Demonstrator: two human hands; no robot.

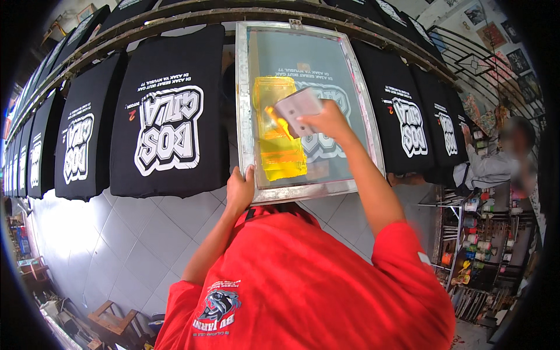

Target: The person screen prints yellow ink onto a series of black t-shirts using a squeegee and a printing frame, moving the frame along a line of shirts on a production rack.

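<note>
A metal-edged screen-printing frame (pixel 245 116) lies over a black T-shirt on the board ahead of me; a white print shows dimly through its mesh. My right hand (pixel 328 123) grips a squeegee (pixel 297 111), a flat pale blade holder, tilted over the mesh, its lower left edge coated in yellow ink. A broad patch of yellow ink (pixel 280 154) covers the left part of the mesh, beneath and around the squeegee. My left hand (pixel 240 188) closes around the frame's near left corner.
Black T-shirts with white prints (pixel 169 128) stretch along the row to the left, and more shirts (pixel 402 116) to the right. A metal rail (pixel 198 16) runs behind them. Another person (pixel 493 166) stands at far right, near a rack of ink pots (pixel 481 245). A wooden stool (pixel 114 318) stands lower left.
</note>
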